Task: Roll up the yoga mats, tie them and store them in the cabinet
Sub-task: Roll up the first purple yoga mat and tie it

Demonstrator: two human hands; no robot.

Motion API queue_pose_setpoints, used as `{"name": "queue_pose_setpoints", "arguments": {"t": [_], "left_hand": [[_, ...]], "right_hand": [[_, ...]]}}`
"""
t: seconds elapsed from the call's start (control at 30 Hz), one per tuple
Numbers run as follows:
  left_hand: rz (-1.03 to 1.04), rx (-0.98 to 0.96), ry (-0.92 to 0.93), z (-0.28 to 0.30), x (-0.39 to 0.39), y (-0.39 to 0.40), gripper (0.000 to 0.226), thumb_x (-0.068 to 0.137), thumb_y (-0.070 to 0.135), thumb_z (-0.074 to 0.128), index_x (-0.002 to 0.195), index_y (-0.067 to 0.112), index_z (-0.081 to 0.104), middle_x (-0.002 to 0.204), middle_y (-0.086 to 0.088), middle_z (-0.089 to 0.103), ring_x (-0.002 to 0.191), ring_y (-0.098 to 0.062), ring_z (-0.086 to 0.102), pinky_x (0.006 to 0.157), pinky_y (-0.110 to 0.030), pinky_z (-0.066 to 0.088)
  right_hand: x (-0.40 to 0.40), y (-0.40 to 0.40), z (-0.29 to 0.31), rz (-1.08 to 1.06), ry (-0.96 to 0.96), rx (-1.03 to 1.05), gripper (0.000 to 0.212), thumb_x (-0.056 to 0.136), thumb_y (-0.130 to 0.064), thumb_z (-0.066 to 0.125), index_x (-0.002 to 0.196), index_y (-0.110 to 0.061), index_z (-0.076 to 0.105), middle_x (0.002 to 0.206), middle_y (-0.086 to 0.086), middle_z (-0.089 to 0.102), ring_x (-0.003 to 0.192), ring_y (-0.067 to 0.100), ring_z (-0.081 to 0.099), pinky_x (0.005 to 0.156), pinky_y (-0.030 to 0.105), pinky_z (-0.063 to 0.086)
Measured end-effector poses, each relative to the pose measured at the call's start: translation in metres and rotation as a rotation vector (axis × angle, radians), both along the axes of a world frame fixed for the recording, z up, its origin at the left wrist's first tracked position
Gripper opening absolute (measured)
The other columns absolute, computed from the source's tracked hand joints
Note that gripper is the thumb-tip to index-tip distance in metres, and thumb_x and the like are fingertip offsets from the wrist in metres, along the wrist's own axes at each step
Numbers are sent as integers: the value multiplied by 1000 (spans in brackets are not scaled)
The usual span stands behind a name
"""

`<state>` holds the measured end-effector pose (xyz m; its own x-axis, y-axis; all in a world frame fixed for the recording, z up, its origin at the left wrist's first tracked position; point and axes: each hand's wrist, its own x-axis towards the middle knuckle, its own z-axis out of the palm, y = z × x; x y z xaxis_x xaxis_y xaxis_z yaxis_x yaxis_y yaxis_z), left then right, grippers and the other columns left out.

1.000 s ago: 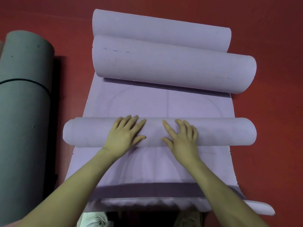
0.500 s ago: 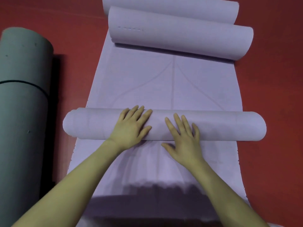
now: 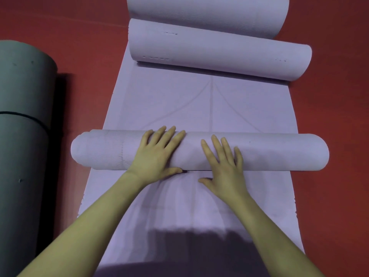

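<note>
Flat purple mat (image 3: 179,104) lay bare between near roll (image 3: 279,152) and far curl (image 3: 219,54) at 12 o'clock. Open red floor (image 3: 335,116) at 3 o'clock. Blocked at 9 o'clock by tied grey rolled mat (image 3: 22,136), with only a narrow floor strip between it and near roll.

Red floor (image 3: 329,116) all around, a deep matte red that fills the right side and the far left corner. A faint pale line runs slantwise across it at far left. On the left, a dark band of shadow lies along a narrow strip of the floor, running from mid-scene towards the near edge.
</note>
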<state>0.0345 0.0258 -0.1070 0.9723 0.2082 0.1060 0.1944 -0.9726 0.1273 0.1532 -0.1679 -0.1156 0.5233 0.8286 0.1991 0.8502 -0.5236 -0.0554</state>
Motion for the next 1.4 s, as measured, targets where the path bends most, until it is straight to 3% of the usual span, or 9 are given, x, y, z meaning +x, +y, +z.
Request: {"name": "queue_pose_setpoints", "arguments": {"t": [0.13,0.3,0.6,0.77,0.9,1.07,1.2,1.27,1.4], "left_hand": [[34,63,27,-2,8,5,122,41,71,79,142,18,38,142,-15,47,125,-39,47,100,-56,33],[113,45,79,2,22,10,125,28,68,84,137,16,51,131,-17,56,117,-44,53,94,-66,36],[50,25,-76,5,3,2,107,44,68,80,132,16,50,122,-13,62,101,-38,60,88,-55,44],[24,-4,-36,1,-33,-19,94,59,78,53,132,19,49,121,-10,62,99,-36,59,87,-52,45],[2,-49,-27,7,-55,-36,94,60,80,48,127,16,59,117,-9,64,94,-35,61,83,-48,46],[-53,-85,36,7,-81,-52,103,46,78,71,129,19,56,115,-4,65,90,-33,62,79,-43,49],[-78,-108,69,7,-92,-59,104,44,77,67,130,23,52,113,-1,65,89,-29,63,78,-41,50],[-100,-79,91,6,-91,-58,105,45,79,67,134,26,46,114,-5,65,89,-31,64,78,-42,50],[-157,-17,122,7,-85,-48,93,62,87,37,136,31,39,121,-17,62,92,-36,66,79,-45,52]], "right_hand": [[19,20,2,-17,27,-99,136,31,-45,94,147,-24,26,153,8,32,141,29,23,110,52,8],[35,33,1,7,-4,-57,125,30,-40,94,140,-23,36,141,10,49,130,32,44,106,54,15],[20,19,15,36,3,8,112,33,-39,94,133,-24,45,131,4,57,119,28,55,101,51,19],[-17,-6,18,19,65,-28,106,29,-41,94,127,-22,59,126,4,61,112,27,60,95,48,22],[-40,-26,24,3,124,-110,108,26,-47,93,126,-24,60,124,2,62,111,25,60,95,46,21],[-60,-50,33,39,197,-162,109,25,-54,90,125,-24,61,124,0,62,107,22,57,92,42,22],[-74,-61,35,50,240,-217,109,26,-57,88,126,-25,60,124,0,63,107,19,55,91,40,22],[-73,-60,34,41,258,-237,109,31,-56,88,130,-25,57,128,1,60,111,22,57,93,41,20],[-69,-65,28,95,253,-170,94,59,-51,78,142,-26,41,146,5,43,128,29,43,101,43,16]]}}
